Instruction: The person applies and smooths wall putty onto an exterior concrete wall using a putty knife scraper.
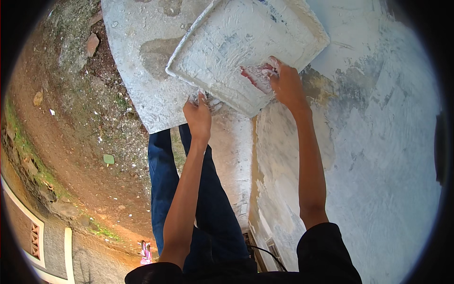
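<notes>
A shallow tray (pixel 187 47) smeared with white paste lies tilted at the top, its rim thickly coated. My right hand (pixel 289 87) grips a red putty scraper (pixel 255 79) caked in white paste, held over the tray's near right part. My left hand (pixel 197 116) is closed in a pinch at the tray's near left edge. White paste covers its fingertips, and what they hold there is partly hidden; I cannot tell whether it is the tray or another thing.
A pale, stained board (pixel 137 61) lies under the tray. A wall (pixel 378 165) with patchy white coating rises along the right. Bare soil (pixel 90 156) with stones and a green leaf (pixel 109 159) spreads to the left. A dark cable (pixel 269 254) hangs near the wall's foot.
</notes>
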`<move>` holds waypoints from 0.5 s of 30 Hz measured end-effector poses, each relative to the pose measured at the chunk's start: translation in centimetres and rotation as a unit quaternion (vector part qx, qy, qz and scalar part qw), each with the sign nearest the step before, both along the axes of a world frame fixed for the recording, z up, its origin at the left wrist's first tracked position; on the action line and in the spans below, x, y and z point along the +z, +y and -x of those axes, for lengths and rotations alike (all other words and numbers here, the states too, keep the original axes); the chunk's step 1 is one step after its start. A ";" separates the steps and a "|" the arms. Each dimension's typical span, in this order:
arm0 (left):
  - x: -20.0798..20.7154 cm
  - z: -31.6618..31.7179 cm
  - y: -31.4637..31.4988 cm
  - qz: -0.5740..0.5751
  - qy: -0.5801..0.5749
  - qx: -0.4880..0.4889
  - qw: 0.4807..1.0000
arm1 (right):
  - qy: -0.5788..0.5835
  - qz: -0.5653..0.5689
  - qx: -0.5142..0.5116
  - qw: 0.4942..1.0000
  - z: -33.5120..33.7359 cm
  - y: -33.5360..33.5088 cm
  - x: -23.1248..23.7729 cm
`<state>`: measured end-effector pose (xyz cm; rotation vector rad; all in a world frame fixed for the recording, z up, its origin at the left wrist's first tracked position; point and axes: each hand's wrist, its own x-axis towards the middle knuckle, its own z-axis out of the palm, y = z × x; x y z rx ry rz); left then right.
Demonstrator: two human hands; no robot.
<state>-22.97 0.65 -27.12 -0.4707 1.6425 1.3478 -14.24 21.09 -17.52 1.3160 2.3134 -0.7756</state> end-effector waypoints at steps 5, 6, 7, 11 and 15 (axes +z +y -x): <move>0.1 -0.3 0.3 -0.031 0.009 -0.034 0.999 | 0.007 0.026 0.032 0.999 0.5 -1.2 -1.5; 0.0 -0.4 0.3 -0.025 -0.016 -0.035 0.999 | 0.004 0.027 0.048 0.998 0.6 -1.5 -1.9; -0.2 -0.3 0.3 -0.026 -0.016 -0.035 0.999 | 0.003 0.026 0.047 0.999 0.4 -1.6 -2.2; -0.4 -0.4 0.2 -0.033 -0.013 -0.041 0.999 | 0.024 0.074 0.036 0.996 0.3 -1.2 -2.4; -0.2 -0.1 0.1 -0.010 -0.031 -0.045 0.998 | 0.010 0.128 0.091 0.988 1.1 -0.9 -1.8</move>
